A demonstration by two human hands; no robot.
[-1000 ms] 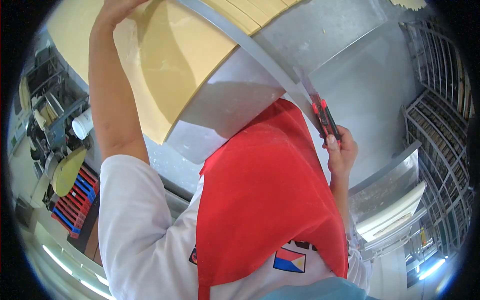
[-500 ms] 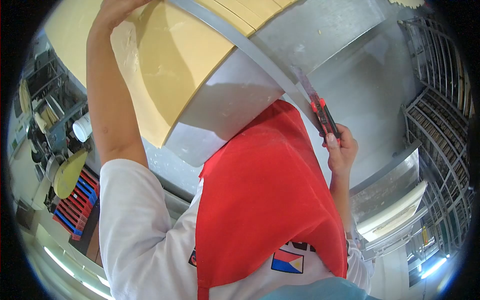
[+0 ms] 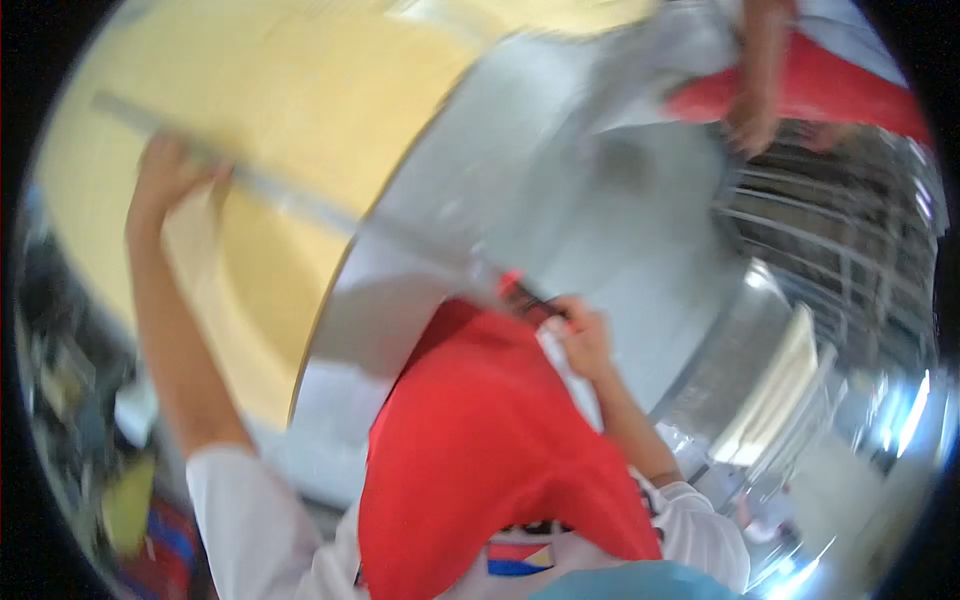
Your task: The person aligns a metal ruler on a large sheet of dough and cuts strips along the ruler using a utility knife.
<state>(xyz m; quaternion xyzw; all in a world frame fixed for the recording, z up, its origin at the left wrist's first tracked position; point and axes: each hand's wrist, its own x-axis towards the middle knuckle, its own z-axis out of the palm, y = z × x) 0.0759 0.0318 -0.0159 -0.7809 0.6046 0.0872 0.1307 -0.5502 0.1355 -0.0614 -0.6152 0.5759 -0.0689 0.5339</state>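
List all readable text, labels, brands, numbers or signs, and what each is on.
No readable text.
Shirt: dark marks, likely lettering, blurred and partly covered by the red apron.
Flag emblem on shirt: no words legible.
Knife, metal strip: too blurred to tell.

A pale, buttery yellow is shown by the broad sheet [image 3: 300,110], deepened to ochre where it is shaded. Dull grey is borne by the long strip [image 3: 310,208], while the cutter [image 3: 538,304] is coloured bright red at one end and black along its handle. The tabletop [image 3: 620,230] is toned blue-grey. The apron [image 3: 480,430] is dyed solid red (a similar red is worn in the co-worker's apron [image 3: 830,95]), and the white shirt [image 3: 250,520] is marked by a patch [image 3: 520,559] blocked in red, blue and a paler tone.
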